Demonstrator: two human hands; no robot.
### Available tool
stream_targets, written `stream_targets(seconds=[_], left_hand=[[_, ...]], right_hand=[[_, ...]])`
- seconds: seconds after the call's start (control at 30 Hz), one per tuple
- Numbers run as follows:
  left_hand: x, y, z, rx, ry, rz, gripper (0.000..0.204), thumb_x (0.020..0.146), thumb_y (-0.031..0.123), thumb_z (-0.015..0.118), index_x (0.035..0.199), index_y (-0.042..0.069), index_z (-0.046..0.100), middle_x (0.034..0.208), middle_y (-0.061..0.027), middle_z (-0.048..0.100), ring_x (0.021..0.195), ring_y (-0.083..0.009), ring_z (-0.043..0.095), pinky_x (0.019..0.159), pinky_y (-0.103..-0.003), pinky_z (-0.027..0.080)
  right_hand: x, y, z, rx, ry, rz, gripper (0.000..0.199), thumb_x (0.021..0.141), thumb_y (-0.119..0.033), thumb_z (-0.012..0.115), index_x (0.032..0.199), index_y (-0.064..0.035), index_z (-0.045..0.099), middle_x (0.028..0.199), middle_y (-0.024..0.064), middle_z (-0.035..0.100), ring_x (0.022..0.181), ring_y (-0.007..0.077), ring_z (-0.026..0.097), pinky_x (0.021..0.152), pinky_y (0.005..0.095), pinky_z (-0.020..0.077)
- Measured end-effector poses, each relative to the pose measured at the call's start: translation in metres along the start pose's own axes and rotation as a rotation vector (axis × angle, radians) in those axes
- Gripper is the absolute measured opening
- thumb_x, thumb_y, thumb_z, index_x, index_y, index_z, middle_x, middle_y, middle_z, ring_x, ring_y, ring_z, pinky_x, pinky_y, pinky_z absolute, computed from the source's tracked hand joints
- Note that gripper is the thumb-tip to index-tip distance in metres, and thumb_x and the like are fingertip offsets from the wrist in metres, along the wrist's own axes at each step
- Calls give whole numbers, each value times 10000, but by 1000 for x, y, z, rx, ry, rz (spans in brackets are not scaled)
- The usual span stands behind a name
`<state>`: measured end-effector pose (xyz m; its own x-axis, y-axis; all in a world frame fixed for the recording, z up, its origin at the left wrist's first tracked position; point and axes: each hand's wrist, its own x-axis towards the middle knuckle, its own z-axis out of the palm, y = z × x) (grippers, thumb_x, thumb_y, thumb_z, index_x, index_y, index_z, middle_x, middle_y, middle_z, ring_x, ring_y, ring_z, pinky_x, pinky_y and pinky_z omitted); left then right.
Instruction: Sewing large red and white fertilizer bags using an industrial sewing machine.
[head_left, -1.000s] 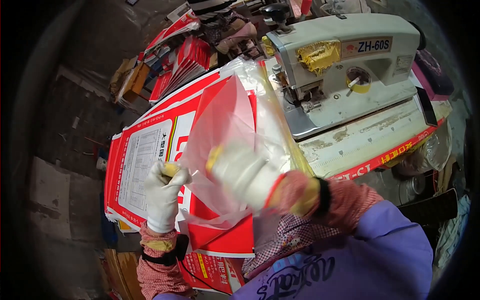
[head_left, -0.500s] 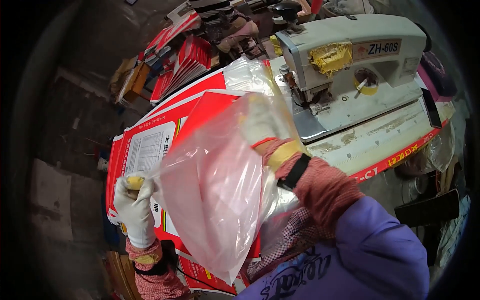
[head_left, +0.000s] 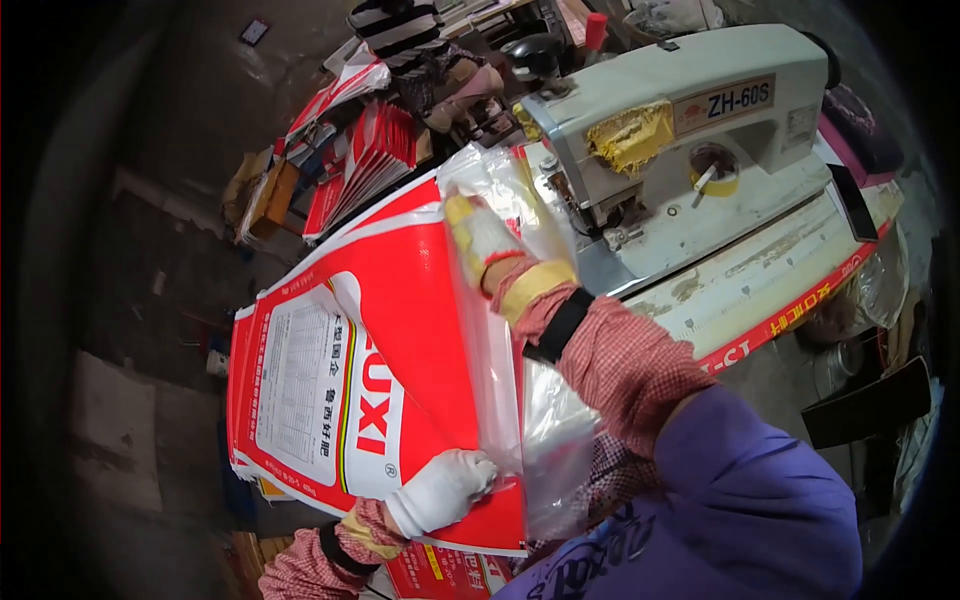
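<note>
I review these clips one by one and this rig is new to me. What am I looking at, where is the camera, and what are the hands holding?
The picture comes from a fisheye camera worn on a person's head, looking down, so straight edges bend. No robot: two gloved hands. The left hand grips the near edge of a red and white printed sack lying on the work surface. The right hand is pushed inside a clear plastic liner bag, reaching toward the sack's far end. Behind stands an industrial sewing machine; more red sacks are stacked at the back.
</note>
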<state>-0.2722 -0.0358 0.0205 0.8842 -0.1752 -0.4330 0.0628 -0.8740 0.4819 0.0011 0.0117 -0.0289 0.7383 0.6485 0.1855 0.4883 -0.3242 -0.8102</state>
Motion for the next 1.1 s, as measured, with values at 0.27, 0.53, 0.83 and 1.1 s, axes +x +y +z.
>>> stream_targets(seconds=[0.27, 0.53, 0.83, 1.1], left_hand=[[48, 23, -141, 325, 637, -76, 274, 641, 66, 703, 876, 37, 564, 887, -106, 584, 792, -267, 570, 713, -331, 462], [126, -3, -158, 942, 274, 13, 155, 688, 75, 550, 841, 80, 576, 826, -90, 598, 772, -301, 576, 676, -368, 477], [125, -6, -200, 1574, 786, -295, 163, 753, 133, 551, 908, 103, 512, 838, -82, 541, 671, -241, 607, 522, -377, 492], [88, -39, -265, 1128, 750, -829, 167, 828, 164, 435, 861, 57, 559, 896, -182, 622, 848, -336, 614, 730, -413, 494]], right_hand=[[-53, -14, 21, 539, -178, -178, 495, 723, -138, 589, 1195, -174, 444, 1152, 250, 483, 829, 349, 590, 703, 363, 502], [-112, -40, -5, 240, -652, -351, 471, 807, -394, 498, 1163, -86, 481, 959, 158, 608, 881, 347, 579, 765, 398, 453], [-118, -35, 4, 390, -838, -452, 536, 827, -418, 454, 1308, -193, 380, 1210, 119, 506, 1019, 306, 541, 860, 379, 424], [-171, -56, 72, 68, -753, -516, 318, 680, -138, 551, 989, -74, 590, 815, 182, 624, 751, 338, 622, 601, 427, 486]])
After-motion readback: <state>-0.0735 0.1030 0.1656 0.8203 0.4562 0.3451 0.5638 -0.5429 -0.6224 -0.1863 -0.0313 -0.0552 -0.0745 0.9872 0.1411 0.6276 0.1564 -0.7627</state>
